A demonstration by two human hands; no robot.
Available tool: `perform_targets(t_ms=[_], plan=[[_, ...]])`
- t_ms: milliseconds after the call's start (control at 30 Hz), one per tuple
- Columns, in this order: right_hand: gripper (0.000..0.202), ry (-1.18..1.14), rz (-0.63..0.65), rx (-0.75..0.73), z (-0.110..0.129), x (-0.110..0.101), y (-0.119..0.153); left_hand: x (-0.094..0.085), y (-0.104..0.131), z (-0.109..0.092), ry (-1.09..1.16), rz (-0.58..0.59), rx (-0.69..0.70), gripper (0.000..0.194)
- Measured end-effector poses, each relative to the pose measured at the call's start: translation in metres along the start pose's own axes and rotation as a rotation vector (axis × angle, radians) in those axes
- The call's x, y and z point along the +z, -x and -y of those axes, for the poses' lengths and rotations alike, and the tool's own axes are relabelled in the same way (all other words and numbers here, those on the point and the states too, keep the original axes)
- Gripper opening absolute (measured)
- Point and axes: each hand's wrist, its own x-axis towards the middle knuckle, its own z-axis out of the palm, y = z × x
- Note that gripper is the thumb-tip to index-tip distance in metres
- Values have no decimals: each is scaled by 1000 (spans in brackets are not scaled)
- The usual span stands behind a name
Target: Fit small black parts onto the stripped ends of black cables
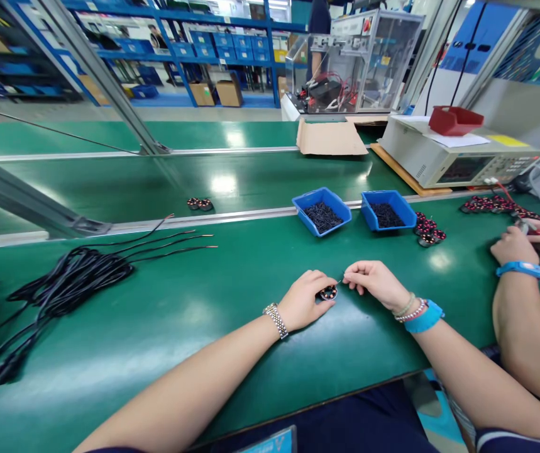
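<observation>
My left hand [303, 301] rests on the green bench with its fingers curled round a small motor stator [329, 293], a ring with copper windings. Just right of it, my right hand [376, 283] is closed in a pinch at a thin wire end by the ring. Whatever sits between those fingertips is too small to name. Beyond my hands stand two blue bins, the left bin [338, 226] and the right bin [395, 227]. Short black tube-like pieces [321, 217] fill both. A cluster of similar stators [432, 236] lies beside the right bin.
A bundle of black cables [81, 277] lies at left. Two stators [199, 204] sit behind the metal rail. At right, a co-worker's hands [517, 244] work near more stators [489, 204]. A bench instrument [477, 167] carries a red bin [456, 119]. Cardboard [330, 138] lies behind.
</observation>
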Motion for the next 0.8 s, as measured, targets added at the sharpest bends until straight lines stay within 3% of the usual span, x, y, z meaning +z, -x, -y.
perform_targets(t_ms=[333, 567, 800], plan=[[20, 76, 32, 25, 3, 2, 0, 1, -1, 1, 20, -3, 1, 31], [15, 277, 45, -101, 3, 9, -2, -2, -2, 0, 63, -4, -28, 34], [15, 364, 49, -51, 2, -3, 1, -3, -3, 0, 78, -2, -13, 29]])
